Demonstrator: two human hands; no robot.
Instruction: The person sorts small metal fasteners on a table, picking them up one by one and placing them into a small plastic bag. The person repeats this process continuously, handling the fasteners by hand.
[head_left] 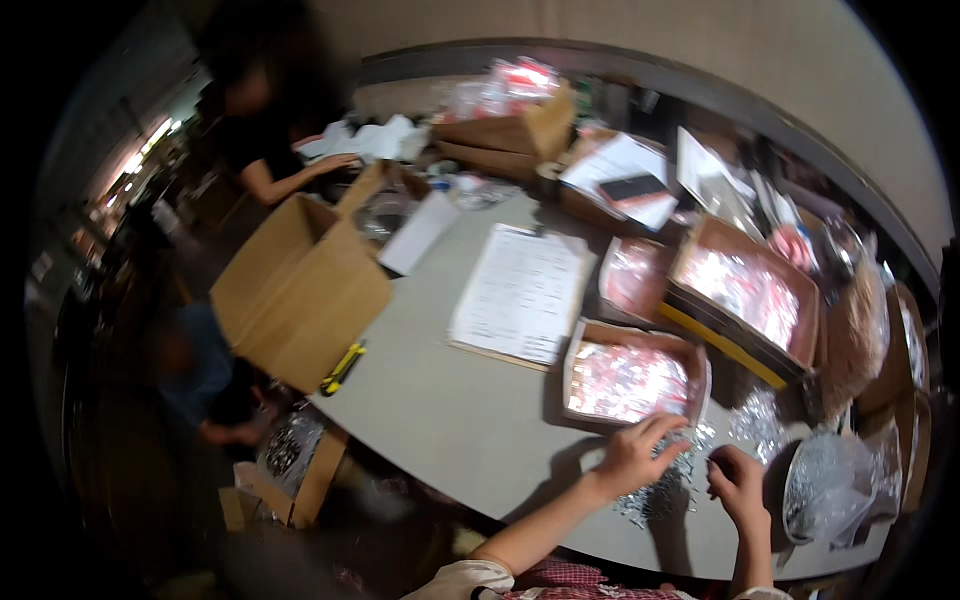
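Small silvery metal pieces, like screws or nails, lie in a loose pile (655, 498) at the table's near right. Over the pile's far edge is my left hand (635, 458), its thumb apart from the stretched fingers, with nothing visible between them. Just right of the pile, my right hand (737, 482) has its fingers curled together; whatever they hold is too small or hidden to see. A small open carton (574, 388) of clear plastic packets with red print (632, 380) stands directly beyond my left hand. Further right sits a container with a clear bag of small metal pieces (825, 485).
A clipboard with a written sheet (520, 295) lies mid-table, and a yellow-black utility knife (343, 368) by the left edge. A larger carton (735, 345) of packets stands at right. A phone (632, 188) rests on papers. Beyond the open brown box (300, 300), a co-worker (265, 150) stands.
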